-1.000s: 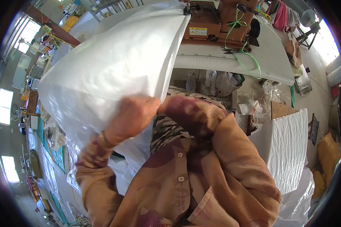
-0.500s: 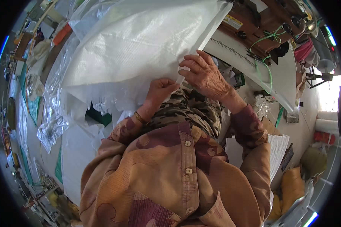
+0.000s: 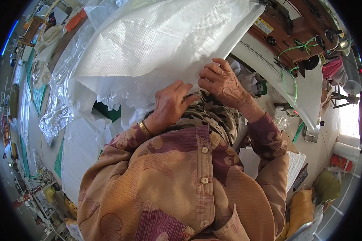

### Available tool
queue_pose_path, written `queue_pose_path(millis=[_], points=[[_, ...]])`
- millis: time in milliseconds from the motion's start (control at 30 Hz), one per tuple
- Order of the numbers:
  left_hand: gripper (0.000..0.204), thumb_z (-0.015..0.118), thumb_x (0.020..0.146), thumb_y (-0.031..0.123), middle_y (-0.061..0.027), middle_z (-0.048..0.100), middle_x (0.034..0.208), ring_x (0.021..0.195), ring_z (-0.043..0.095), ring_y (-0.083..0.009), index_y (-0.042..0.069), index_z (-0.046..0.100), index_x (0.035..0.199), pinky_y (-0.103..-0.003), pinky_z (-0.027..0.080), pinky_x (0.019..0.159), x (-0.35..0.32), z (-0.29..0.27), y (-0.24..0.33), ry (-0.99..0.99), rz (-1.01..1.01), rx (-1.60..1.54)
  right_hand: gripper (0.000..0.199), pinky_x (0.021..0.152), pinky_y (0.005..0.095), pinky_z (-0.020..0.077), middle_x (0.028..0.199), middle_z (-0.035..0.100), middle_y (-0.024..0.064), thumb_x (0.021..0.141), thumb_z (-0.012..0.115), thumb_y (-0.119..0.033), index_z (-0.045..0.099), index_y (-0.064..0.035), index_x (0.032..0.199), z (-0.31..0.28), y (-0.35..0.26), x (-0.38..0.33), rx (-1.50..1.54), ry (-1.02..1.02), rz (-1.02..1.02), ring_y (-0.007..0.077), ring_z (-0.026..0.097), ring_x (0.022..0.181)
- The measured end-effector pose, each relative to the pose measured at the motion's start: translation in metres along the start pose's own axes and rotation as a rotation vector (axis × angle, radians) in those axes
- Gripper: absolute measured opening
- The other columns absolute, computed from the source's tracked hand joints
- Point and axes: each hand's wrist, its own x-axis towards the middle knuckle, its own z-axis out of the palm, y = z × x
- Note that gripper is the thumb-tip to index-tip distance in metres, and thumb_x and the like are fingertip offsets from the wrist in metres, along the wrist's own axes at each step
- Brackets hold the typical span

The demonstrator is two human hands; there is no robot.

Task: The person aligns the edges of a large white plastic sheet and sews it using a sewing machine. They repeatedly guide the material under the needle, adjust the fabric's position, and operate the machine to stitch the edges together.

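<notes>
A large white woven plastic sheet (image 3: 157,44) spreads from my lap up toward a brown sewing machine (image 3: 289,34). My right hand (image 3: 225,86) has its fingers curled at the lower end of the sheet's folded right edge, pinching it. Just left of it, my left hand (image 3: 169,105) is raised over my lap, off the edge. Its fingers are bent, and a small gap parts them from the thumb; I see nothing held there. The tips of my right fingers are partly hidden by the hand.
Green thread (image 3: 295,86) hangs from the machine over its pale bed, which bears a ruler scale (image 3: 261,58). Clear plastic film (image 3: 60,112) drapes at the left. White sheets (image 3: 295,166) lie by my right elbow. Yellow and olive bundles (image 3: 328,182) stand at lower right.
My left hand has let go of the sheet's edge, drawn slightly back and turned, its fingers parting from the thumb. The right hand stays at the edge. The whole view has shifted slightly.
</notes>
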Motion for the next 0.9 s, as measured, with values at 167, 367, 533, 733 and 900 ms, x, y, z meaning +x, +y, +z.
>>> queue_pose_path(millis=[167,367,533,733,900], points=[[0.042,0.069,0.087,-0.005,-0.0188,0.069,0.099,0.077,0.068,-0.0329,-0.002,0.062,0.128,-0.038,0.055,0.070,0.005,0.017,-0.002,0.142,0.169,-0.011,0.018,0.111,0.0476,0.0370,0.105,0.061,-0.0009,0.076,0.068,-0.014,0.068,-0.0132,0.094,-0.004,-0.010,0.005,-0.047,0.010,0.033,0.0189,0.056,0.111],[0.042,0.066,0.087,-0.006,-0.0158,0.064,0.089,0.072,0.064,-0.0328,-0.002,0.062,0.129,-0.040,0.051,0.064,0.005,-0.002,0.003,0.136,0.179,-0.058,0.025,0.107,0.0443,0.0387,0.097,0.064,0.0003,0.078,0.073,-0.011,0.071,-0.0123,0.103,-0.020,0.007,0.015,-0.072,0.108,0.071,0.0205,0.060,0.101],[0.044,0.066,0.087,-0.007,-0.0125,0.059,0.080,0.060,0.056,-0.0282,0.000,0.063,0.130,-0.034,0.046,0.059,0.013,-0.018,0.016,0.157,0.234,0.014,0.016,0.102,0.0424,0.0417,0.086,0.062,-0.0005,0.083,0.074,-0.023,0.070,-0.0121,0.094,-0.044,0.017,0.036,0.020,0.149,0.072,0.0208,0.060,0.097],[0.026,0.065,0.094,0.000,-0.0015,0.071,0.090,0.073,0.058,-0.0054,-0.003,0.070,0.119,-0.022,0.046,0.063,0.027,-0.032,0.021,-0.066,-0.090,-0.456,0.029,0.092,0.0409,0.0409,0.077,0.058,0.0004,0.076,0.079,-0.035,0.065,-0.0097,0.079,-0.070,0.049,0.043,0.027,0.119,0.032,0.0215,0.058,0.084],[0.023,0.061,0.098,0.004,-0.0037,0.072,0.090,0.078,0.057,-0.0041,-0.005,0.070,0.116,-0.023,0.047,0.065,0.035,-0.040,0.017,-0.116,-0.187,-0.644,0.036,0.073,0.0369,0.0446,0.074,0.054,0.0028,0.076,0.074,-0.043,0.063,-0.0092,0.074,-0.071,0.088,0.043,-0.043,0.152,-0.006,0.0233,0.058,0.077]])
